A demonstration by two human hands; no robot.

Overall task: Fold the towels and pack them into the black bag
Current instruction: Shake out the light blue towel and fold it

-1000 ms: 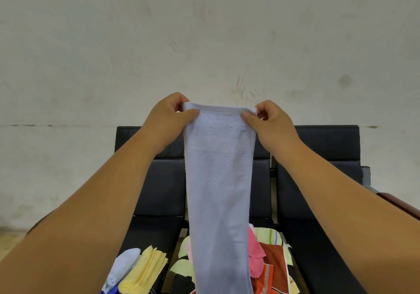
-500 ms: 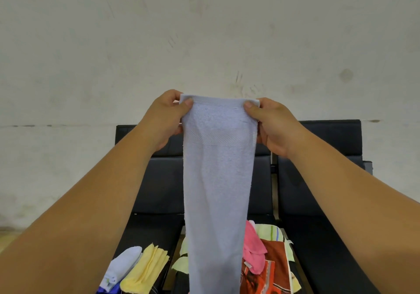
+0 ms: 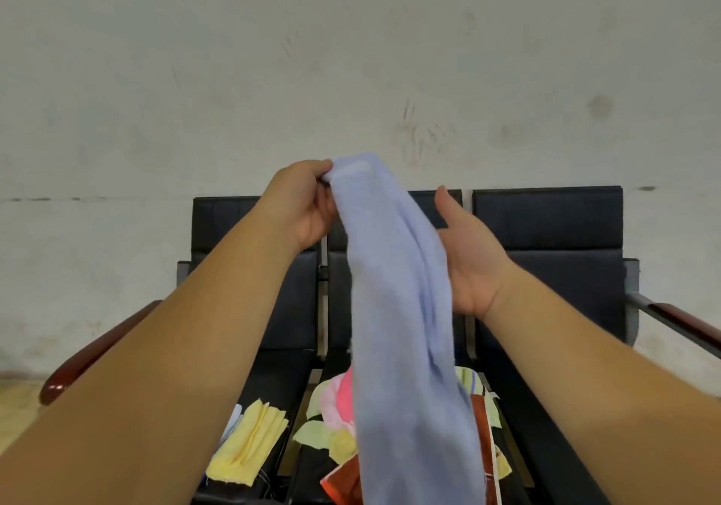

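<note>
Above the black chairs (image 3: 546,223), we are pinching the top of the pale blue towel (image 3: 394,290) in our left hand (image 3: 302,204), fingers curled round its bunched edge. The towel is hanging down over the heap of coloured towels (image 3: 331,407) on the middle seat. Our right hand (image 3: 474,258) is lying open-palmed against its side (fingers hidden behind the cloth). Folded yellow towels (image 3: 253,442) are resting on the left seat.

Black padded bench seats (image 3: 546,223) (reddish wooden armrests (image 3: 681,323)) stand against a scuffed pale wall (image 3: 351,55)
</note>
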